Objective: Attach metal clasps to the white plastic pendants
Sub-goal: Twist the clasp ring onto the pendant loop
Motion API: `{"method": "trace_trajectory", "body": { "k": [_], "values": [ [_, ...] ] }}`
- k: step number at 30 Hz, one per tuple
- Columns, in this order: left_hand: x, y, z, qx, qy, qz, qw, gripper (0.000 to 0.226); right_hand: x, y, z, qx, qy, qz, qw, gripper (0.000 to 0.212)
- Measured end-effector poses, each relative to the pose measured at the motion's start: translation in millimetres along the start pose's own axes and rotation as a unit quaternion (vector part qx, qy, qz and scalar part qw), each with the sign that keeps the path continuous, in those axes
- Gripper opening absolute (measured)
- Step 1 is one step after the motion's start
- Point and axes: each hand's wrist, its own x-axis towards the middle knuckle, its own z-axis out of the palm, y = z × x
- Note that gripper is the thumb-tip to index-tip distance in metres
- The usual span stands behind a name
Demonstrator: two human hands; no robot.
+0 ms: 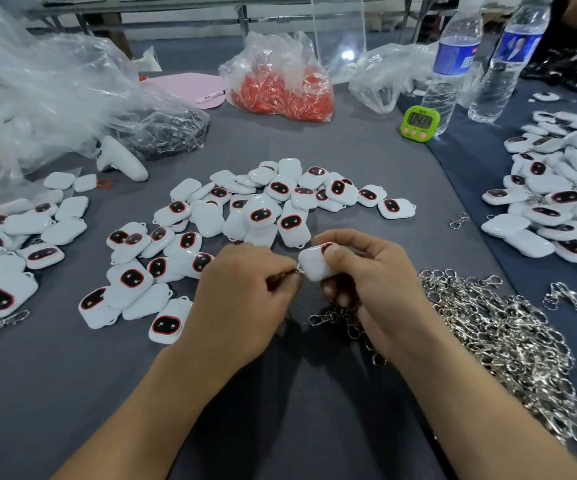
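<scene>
Centre: the right hand [370, 275] grips a white rounded plastic pendant [311, 266], thumb on top, fingers curled beneath. At its 9 o'clock the left hand [242, 292] pinches a silver metal clasp [296, 271], mostly hidden, against the pendant's loop. At 12 o'clock lie loose pendants [263, 202]; at 4 o'clock, a heap of clasps [501, 334] on the grey table [349, 161].

Bright, even light from above; soft shadow pools on the grey cloth [314, 410]. Glare spots the clear stand [339, 29] (far back), and the edges bow and smear.
</scene>
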Motion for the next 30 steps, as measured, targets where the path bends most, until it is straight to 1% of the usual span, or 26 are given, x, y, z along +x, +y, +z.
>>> {"method": "trace_trajectory", "body": {
  "k": [1,2,3,5,7,8,9,10,11,12,13,14,16,17,19,20,21,23,24,25,26,28,29,30],
  "values": [
    [1.0,-0.2,-0.4,-0.105,-0.003,-0.073,0.992,0.010,0.6,-2.2,-1.9,0.018,-0.010,0.014,1.000,0.018],
    [2.3,-0.2,0.3,-0.204,-0.021,-0.140,0.969,0.010,0.7,-3.8,-3.6,0.035,-0.021,0.031,0.999,0.019],
    [3.4,1.1,1.4,-0.273,-0.046,-0.181,0.944,0.011,0.5,-5.2,-4.7,0.049,-0.031,0.046,0.997,0.019],
    [4.3,4.0,4.2,-0.341,-0.076,-0.204,0.915,0.016,0.5,-6.7,-6.5,0.070,-0.043,0.065,0.995,0.020],
    [4.4,6.2,5.5,-0.370,-0.073,-0.205,0.903,0.020,-0.4,-7.5,-7.3,0.074,-0.044,0.063,0.994,0.021],
    [3.8,7.0,5.3,-0.366,-0.063,-0.199,0.907,0.021,-0.9,-7.2,-7.1,0.060,-0.039,0.050,0.996,0.021],
    [2.6,5.9,5.5,-0.332,-0.051,-0.183,0.924,0.018,-1.5,-6.3,-6.5,0.032,-0.029,0.029,0.999,0.021],
    [1.8,4.3,5.1,-0.258,-0.048,-0.149,0.953,0.014,-1.9,-4.8,-5.6,-0.004,-0.017,0.000,1.000,0.021],
    [1.6,2.3,4.7,-0.149,-0.051,-0.099,0.983,0.016,-2.3,-2.5,-4.2,-0.040,-0.006,-0.030,0.999,0.020],
    [1.7,0.4,4.4,-0.039,-0.054,-0.045,0.997,0.021,-2.6,-0.2,-2.4,-0.072,0.001,-0.057,0.996,0.019],
    [2.3,-0.7,4.3,0.050,-0.053,0.001,0.997,0.024,-2.9,2.1,-0.1,-0.099,0.005,-0.080,0.992,0.019],
    [3.7,-0.4,4.8,0.109,-0.045,0.033,0.992,0.026,-3.2,4.4,1.7,-0.127,0.010,-0.098,0.987,0.019],
    [4.2,2.7,7.6,0.162,-0.027,0.058,0.985,0.027,-3.4,8.3,4.0,-0.181,0.023,-0.127,0.975,0.017],
    [3.2,4.7,9.4,0.161,-0.024,0.049,0.985,0.027,-3.2,9.5,4.1,-0.193,0.031,-0.133,0.972,0.016],
    [0.4,7.0,12.7,0.108,-0.023,0.002,0.994,0.027,-2.0,10.1,2.1,-0.173,0.043,-0.121,0.976,0.018],
    [0.8,5.8,13.9,0.050,-0.028,-0.040,0.998,0.027,-1.3,8.9,0.6,-0.153,0.039,-0.108,0.982,0.018],
    [1.8,3.4,14.5,-0.034,-0.037,-0.094,0.994,0.026,-0.5,6.9,-0.8,-0.127,0.027,-0.091,0.987,0.019],
    [3.8,0.1,13.9,-0.218,-0.065,-0.174,0.958,0.016,0.9,1.4,-4.4,-0.061,-0.009,-0.044,0.997,0.019],
    [5.0,-0.2,13.1,-0.263,-0.073,-0.188,0.944,0.010,1.8,-1.2,-7.2,-0.034,-0.024,-0.020,0.999,0.018],
    [5.1,0.2,13.2,-0.270,-0.074,-0.186,0.942,0.005,2.6,-3.7,-11.2,-0.021,-0.036,0.000,0.999,0.018],
    [3.9,0.4,15.1,-0.247,-0.068,-0.174,0.951,0.005,3.2,-6.4,-16.4,-0.022,-0.051,0.015,0.998,0.019],
    [-0.6,1.7,18.6,-0.140,-0.038,-0.123,0.982,0.014,4.9,-13.3,-28.3,-0.038,-0.091,0.037,0.994,0.024],
    [-2.0,3.2,18.4,-0.092,-0.020,-0.094,0.991,0.019,5.4,-17.7,-33.6,-0.026,-0.107,0.048,0.993,0.026],
    [-2.6,4.0,17.9,-0.064,-0.006,-0.071,0.995,0.024,5.6,-22.1,-38.3,0.012,-0.111,0.053,0.992,0.027]
  ]
}}
